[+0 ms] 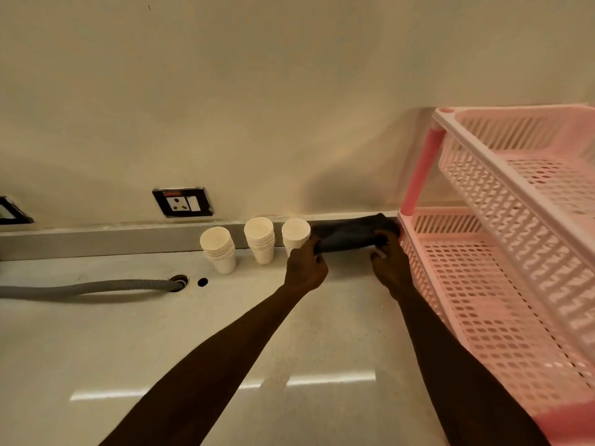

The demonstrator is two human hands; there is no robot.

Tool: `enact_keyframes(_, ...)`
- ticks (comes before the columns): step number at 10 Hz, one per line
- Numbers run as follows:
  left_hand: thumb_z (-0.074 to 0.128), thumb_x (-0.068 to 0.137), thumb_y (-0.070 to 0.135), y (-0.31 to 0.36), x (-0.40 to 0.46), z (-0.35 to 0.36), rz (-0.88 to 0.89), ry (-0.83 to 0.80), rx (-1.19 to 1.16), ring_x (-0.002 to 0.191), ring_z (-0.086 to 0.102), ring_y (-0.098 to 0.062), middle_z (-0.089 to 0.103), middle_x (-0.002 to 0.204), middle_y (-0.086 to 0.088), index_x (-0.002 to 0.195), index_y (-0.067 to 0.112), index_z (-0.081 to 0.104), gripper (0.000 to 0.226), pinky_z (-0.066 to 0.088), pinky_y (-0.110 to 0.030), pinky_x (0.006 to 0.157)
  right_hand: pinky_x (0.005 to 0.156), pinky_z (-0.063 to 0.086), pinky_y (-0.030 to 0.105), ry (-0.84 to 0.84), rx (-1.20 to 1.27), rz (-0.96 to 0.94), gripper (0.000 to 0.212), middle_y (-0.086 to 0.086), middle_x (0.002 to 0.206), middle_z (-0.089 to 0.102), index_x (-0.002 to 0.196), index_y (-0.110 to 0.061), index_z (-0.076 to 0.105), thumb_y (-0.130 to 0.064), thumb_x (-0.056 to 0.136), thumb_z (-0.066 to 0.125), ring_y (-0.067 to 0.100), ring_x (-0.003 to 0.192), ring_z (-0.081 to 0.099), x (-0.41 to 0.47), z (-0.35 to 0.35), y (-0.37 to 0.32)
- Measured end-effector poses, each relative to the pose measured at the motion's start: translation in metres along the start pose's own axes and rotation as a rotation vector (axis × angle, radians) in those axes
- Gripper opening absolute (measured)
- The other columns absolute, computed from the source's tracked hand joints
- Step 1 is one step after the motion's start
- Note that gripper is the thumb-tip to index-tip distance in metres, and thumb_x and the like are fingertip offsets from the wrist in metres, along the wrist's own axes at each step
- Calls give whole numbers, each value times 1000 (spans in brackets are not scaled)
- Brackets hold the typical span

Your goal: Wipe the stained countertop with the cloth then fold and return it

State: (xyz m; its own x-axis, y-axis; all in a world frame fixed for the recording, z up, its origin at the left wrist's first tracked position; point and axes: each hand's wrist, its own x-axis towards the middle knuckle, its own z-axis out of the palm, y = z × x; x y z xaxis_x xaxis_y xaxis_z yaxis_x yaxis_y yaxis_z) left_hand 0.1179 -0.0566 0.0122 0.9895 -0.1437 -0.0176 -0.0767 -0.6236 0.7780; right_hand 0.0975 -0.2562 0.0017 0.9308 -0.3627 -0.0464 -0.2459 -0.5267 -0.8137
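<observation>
A dark folded cloth (351, 233) lies at the back of the pale countertop (161, 333), against the low grey backsplash, between the paper cups and the pink rack. My left hand (306, 268) grips the cloth's left end. My right hand (391, 262) grips its right end, close to the rack's lower tier. Both arms reach forward across the counter. No stain shows on the surface near the hands.
Three stacks of white paper cups (259, 239) stand left of the cloth. A pink two-tier plastic rack (502, 284) fills the right side. A grey corrugated hose (96, 286) enters a hole in the counter at left. A wall socket (183, 202) sits above.
</observation>
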Motion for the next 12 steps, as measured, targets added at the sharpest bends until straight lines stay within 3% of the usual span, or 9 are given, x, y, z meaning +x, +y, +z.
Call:
enact_keyframes(1,59,96,11,-22,-6,15,-11,-105,128,120,61,-34,63,134,-15,144,14,49,49,50,-38,102,101,49,41,-72,-211,47,54,16,134,61,146,-23,45,-13,94,60,34,118,61,-7,15,28)
enact_keyframes(2,58,99,19,-40,-11,23,-30,-172,277,124,57,-31,58,140,-16,152,17,38,56,47,-36,105,96,52,39,-20,-423,62,53,17,124,64,145,-25,49,-19,94,62,33,110,62,-13,23,46)
enact_keyframes(4,68,92,23,-45,-20,28,43,-124,486,140,40,-32,35,155,-13,146,16,46,59,44,-39,113,106,41,43,161,-664,-34,45,16,136,49,130,-18,64,-19,85,71,37,125,46,-23,29,42)
enact_keyframes(5,63,95,19,-44,-24,36,194,-196,570,150,27,-34,27,164,-13,151,17,41,60,33,-45,121,114,36,48,140,-673,-142,38,14,148,46,125,-16,67,-22,87,70,37,138,41,-25,38,42)
enact_keyframes(6,61,96,12,-48,-18,38,223,-312,684,153,22,-34,30,164,-12,152,19,39,61,28,-48,124,113,40,46,-5,-680,-132,46,9,151,46,138,-27,55,-30,93,61,32,138,43,-24,42,48)
enact_keyframes(7,61,94,5,-51,-9,29,164,-327,742,156,14,-34,22,167,-10,157,18,31,71,22,-48,125,107,45,47,-14,-698,-114,46,9,151,44,142,-29,51,-35,97,55,32,133,46,-29,41,47)
enact_keyframes(9,64,93,9,-48,-14,23,113,-418,768,157,2,-34,5,171,-6,161,25,14,85,16,-50,126,115,35,52,-82,-741,-72,59,12,158,31,151,-26,38,-46,97,50,34,146,30,-37,38,40)
enact_keyframes(10,58,98,15,-42,-29,11,173,-330,706,157,9,-33,11,170,-7,160,23,17,75,22,-48,125,118,31,50,-34,-708,-116,65,16,159,31,152,-22,36,-48,95,54,34,148,27,-43,35,31)
enact_keyframes(12,52,102,30,-31,-66,-47,352,-53,519,156,17,-27,24,167,-5,159,20,23,65,24,-43,124,119,32,48,-43,-588,-405,63,12,160,34,154,-19,32,-41,99,52,30,149,29,-69,24,-27)
